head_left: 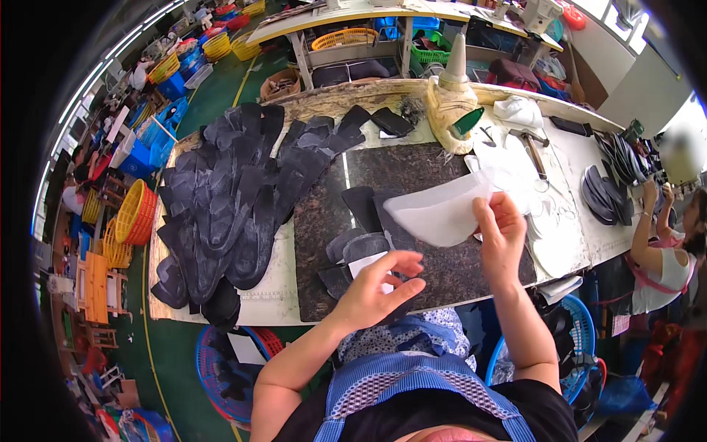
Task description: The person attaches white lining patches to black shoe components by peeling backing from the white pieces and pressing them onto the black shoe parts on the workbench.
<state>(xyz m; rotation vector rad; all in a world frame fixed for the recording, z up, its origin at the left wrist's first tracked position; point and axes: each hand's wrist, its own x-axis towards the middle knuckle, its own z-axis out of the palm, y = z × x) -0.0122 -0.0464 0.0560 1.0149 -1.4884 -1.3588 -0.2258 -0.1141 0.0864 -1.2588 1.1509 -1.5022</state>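
Note:
Between the thumb and fingers of my right hand (502, 232) is a thin, curved white sheet piece (438, 210), held up by its right end above a dark brown stone slab (412, 158). Thumb and fingers apart, my left hand (379, 289) hovers over the slab's near part with nothing in it. Close by it lie dark grey cut shoe pieces (361, 206) and a small white piece (366, 264), partly hidden by that hand. More white pieces (556, 243) lie in an overlapping pile right of the slab. A large heap of black shoe pieces (221, 199) covers the table's left side.
Behind the slab stands a glue-crusted pot (447, 110) with a cone top. A hammer (536, 155) lies right of it. Blue baskets (589, 324) flank me below the table edge. At the right, a co-worker (666, 258) raises both hands near stacked dark pieces (605, 195).

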